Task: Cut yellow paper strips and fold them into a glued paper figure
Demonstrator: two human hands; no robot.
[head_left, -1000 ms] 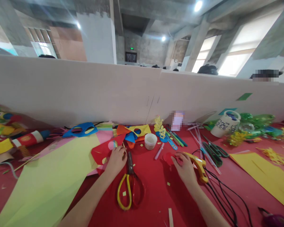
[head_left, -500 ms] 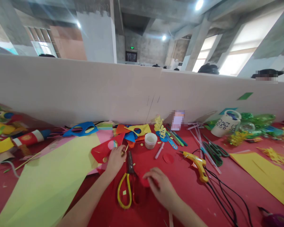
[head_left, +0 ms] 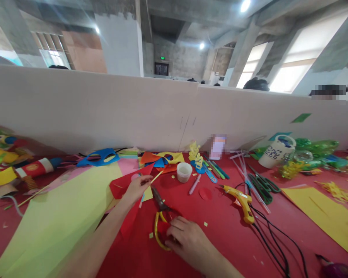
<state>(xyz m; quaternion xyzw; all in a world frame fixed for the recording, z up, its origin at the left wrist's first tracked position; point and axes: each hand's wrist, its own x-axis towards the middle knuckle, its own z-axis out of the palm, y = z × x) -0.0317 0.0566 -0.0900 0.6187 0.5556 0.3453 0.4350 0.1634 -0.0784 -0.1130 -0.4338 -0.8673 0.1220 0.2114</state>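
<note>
My right hand (head_left: 188,235) is closed around the handles of a pair of scissors (head_left: 159,199). One yellow handle loop shows beside the fingers, and the dark blades point away toward the upper left. Over red paper (head_left: 120,185), my left hand (head_left: 136,189) has its fingers closed on a thin pale-yellow strip (head_left: 156,176) that sticks out to the right. A small pale-yellow paper piece (head_left: 147,194) lies just below that hand. Small yellow scraps (head_left: 205,224) are scattered around the scissors.
A white cup (head_left: 184,172) stands ahead. To the right lie a yellow glue gun (head_left: 243,202) with black cords, green-handled scissors (head_left: 263,185) and yellow sheets (head_left: 321,216). Large pale-yellow paper (head_left: 63,216) covers the left. A white partition (head_left: 104,112) borders the back.
My right hand has moved down and left onto the scissors handles, and the scissors have turned, tips to the left. My left hand has shifted slightly left and up, with the strip.
</note>
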